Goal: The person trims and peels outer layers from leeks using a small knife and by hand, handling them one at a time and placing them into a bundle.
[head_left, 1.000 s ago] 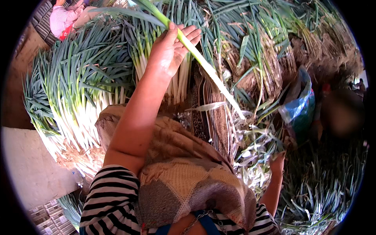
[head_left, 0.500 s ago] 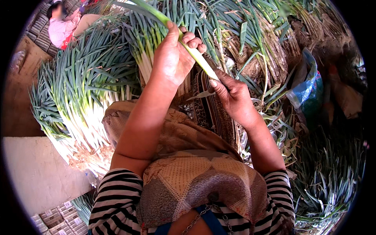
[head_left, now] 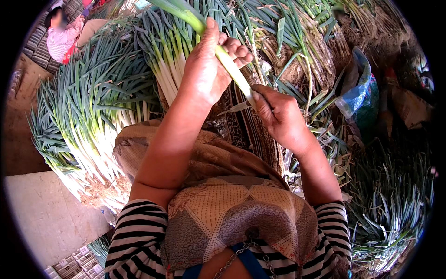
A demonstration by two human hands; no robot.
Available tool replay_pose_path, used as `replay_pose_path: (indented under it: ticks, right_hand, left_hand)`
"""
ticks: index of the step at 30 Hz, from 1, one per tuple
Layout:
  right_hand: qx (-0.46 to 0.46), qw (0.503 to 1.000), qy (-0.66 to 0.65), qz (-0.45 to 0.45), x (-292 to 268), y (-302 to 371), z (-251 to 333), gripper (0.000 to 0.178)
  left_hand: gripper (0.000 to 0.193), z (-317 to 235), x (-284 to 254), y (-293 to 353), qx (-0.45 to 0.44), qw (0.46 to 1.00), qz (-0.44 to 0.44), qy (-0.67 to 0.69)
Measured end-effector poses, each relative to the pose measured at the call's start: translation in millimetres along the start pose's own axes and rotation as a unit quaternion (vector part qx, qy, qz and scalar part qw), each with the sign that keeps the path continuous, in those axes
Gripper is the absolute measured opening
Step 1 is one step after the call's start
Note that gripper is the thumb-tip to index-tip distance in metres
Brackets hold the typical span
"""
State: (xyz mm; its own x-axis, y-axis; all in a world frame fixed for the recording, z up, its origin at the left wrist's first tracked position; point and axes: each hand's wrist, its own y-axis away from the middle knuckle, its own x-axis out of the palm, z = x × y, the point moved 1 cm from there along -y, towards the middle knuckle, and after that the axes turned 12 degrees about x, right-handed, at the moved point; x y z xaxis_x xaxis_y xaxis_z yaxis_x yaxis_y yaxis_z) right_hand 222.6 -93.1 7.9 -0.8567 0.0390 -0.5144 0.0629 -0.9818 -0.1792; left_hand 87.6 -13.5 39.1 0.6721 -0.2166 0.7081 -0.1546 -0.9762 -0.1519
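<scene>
As I watch through the head camera from a distance, the green-and-white stalk (head_left: 234,72) sits at a slant in front of the person's body, its leafy top running out of the upper edge of my view. I see the left hand (head_left: 209,63) supporting it higher up, thumb laid over the green part and fingers curled round behind. At the pale lower part, the right hand (head_left: 281,114) has thumb and forefinger clamped on the stalk, and its fist hides the end from me. I judge that gripping at two points keeps such a long, bendy thing straight and steady. To the left, the pale-stemmed bundles (head_left: 93,116) lie side by side with their leaves pointing away, probably so the white ends stay aligned. At the upper right, I make out root-ended bundles (head_left: 318,69), near a blue plastic bag (head_left: 355,104) with its mouth agape. For writing, I find nothing legible: small pale labels (head_left: 83,249) on the stacked blocks at the lower left are too tiny to read, and I see no clear marking on the bag.
</scene>
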Motion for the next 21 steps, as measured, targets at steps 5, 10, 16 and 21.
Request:
replay_pose_path:
  ticks: [5,10,16,21]
  right_hand:
    - [-0.038,0.994,0.100,-0.020,4.9,-3.3,15.5,0.016]
    - [-0.022,0.996,0.082,-0.020,10.6,0.1,7.6,0.017]
    - [-0.020,0.999,-0.005,-0.044,6.8,-2.1,12.5,0.018]
    - [-0.017,0.997,0.068,-0.034,0.9,-7.1,17.0,0.016]
  left_hand:
    - [0.042,-0.9,-3.3,4.6,-0.009,1.000,0.018,-0.001]
    - [0.046,-0.4,-4.2,7.4,-0.022,0.998,0.056,0.010]
    - [0.047,7.3,-1.2,10.9,-0.013,0.997,0.061,-0.035]
    - [0.046,13.0,0.6,13.3,0.008,0.993,0.061,-0.101]
